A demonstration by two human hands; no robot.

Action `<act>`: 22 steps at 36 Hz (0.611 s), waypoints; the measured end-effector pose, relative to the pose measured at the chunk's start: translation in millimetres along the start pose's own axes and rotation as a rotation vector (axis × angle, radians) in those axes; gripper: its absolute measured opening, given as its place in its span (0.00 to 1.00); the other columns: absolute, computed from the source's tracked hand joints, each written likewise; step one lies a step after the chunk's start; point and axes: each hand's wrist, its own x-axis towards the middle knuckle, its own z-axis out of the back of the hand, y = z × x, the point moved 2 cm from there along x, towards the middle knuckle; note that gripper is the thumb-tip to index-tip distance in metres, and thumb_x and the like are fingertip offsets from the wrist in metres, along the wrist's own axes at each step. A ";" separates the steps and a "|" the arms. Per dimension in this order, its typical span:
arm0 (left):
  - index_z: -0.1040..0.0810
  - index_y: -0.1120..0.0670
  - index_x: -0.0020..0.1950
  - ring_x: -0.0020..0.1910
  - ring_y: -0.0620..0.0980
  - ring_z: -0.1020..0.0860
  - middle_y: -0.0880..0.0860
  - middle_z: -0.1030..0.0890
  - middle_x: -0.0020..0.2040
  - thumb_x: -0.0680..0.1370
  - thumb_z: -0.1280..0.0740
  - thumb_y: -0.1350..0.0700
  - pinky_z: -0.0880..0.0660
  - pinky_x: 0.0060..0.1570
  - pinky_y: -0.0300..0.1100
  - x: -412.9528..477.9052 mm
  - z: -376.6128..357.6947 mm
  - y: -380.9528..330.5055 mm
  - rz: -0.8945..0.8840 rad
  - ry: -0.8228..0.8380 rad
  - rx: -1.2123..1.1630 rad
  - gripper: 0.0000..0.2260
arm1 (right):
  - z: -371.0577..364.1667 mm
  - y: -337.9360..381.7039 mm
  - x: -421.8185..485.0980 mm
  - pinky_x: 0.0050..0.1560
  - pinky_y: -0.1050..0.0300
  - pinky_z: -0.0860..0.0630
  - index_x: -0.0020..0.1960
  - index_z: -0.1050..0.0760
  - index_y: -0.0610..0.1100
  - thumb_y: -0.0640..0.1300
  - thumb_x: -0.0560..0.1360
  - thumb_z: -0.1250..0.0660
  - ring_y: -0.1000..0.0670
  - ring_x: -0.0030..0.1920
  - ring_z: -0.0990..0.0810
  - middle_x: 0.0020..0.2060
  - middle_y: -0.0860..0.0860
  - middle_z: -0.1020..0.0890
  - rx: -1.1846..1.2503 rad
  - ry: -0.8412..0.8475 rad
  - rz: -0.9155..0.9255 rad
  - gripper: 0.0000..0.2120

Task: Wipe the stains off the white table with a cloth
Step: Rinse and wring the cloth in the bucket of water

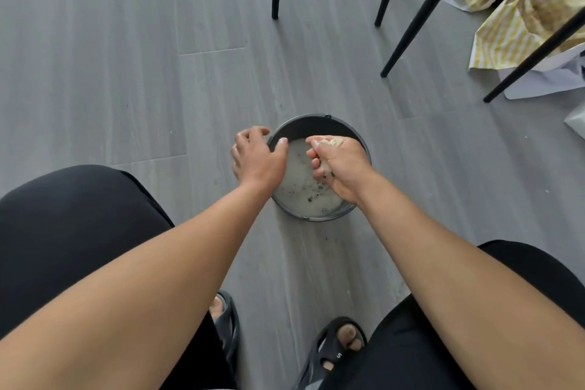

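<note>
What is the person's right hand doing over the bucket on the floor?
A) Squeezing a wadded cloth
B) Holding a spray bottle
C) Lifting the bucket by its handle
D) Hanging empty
A: the right hand has its fingers curled tight round a wadded cloth, held above the cloudy water in the black bucket.

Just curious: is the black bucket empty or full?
Partly full: the bucket holds cloudy water with dark specks, below its rim.
</note>
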 end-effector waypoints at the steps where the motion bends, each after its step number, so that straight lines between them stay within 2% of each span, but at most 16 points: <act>1: 0.29 0.52 0.69 0.73 0.57 0.38 0.54 0.35 0.72 0.83 0.38 0.44 0.39 0.70 0.53 1.4 -3.6 4.7 0.046 0.014 -0.037 0.18 | 0.1 -0.3 0.5 0.25 0.64 0.36 0.58 0.22 0.36 0.39 0.81 0.35 0.55 0.29 0.30 0.36 0.47 0.24 0.007 0.000 0.017 0.09; 4: 0.31 0.56 0.70 0.73 0.59 0.39 0.59 0.35 0.73 0.86 0.43 0.46 0.40 0.70 0.51 0.7 -17.4 21.2 0.138 0.069 -0.077 0.18 | -4.8 3.0 -0.3 0.22 0.64 0.42 0.52 0.22 0.38 0.45 0.83 0.37 0.56 0.25 0.36 0.30 0.50 0.30 -0.017 0.055 0.076 0.11; 9: 0.31 0.60 0.67 0.69 0.63 0.35 0.63 0.30 0.67 0.87 0.46 0.50 0.38 0.65 0.51 -0.5 -28.8 31.1 0.085 0.028 -0.098 0.16 | -12.8 11.0 -6.3 0.23 0.64 0.44 0.45 0.24 0.40 0.51 0.85 0.40 0.55 0.24 0.41 0.26 0.52 0.33 -0.022 0.079 0.108 0.17; 16: 0.30 0.59 0.62 0.65 0.61 0.33 0.61 0.28 0.62 0.87 0.46 0.50 0.38 0.58 0.47 2.5 -32.2 37.3 0.037 0.007 -0.143 0.13 | -14.8 14.6 -7.9 0.23 0.65 0.46 0.37 0.30 0.44 0.54 0.84 0.42 0.54 0.23 0.41 0.25 0.53 0.36 -0.039 0.129 0.091 0.21; 22: 0.31 0.59 0.62 0.65 0.60 0.33 0.60 0.27 0.62 0.87 0.45 0.49 0.37 0.59 0.48 2.7 -35.2 39.4 0.019 -0.010 -0.144 0.14 | -21.1 13.7 0.9 0.24 0.64 0.48 0.34 0.36 0.49 0.56 0.85 0.44 0.53 0.24 0.42 0.27 0.51 0.38 -0.026 0.134 0.088 0.22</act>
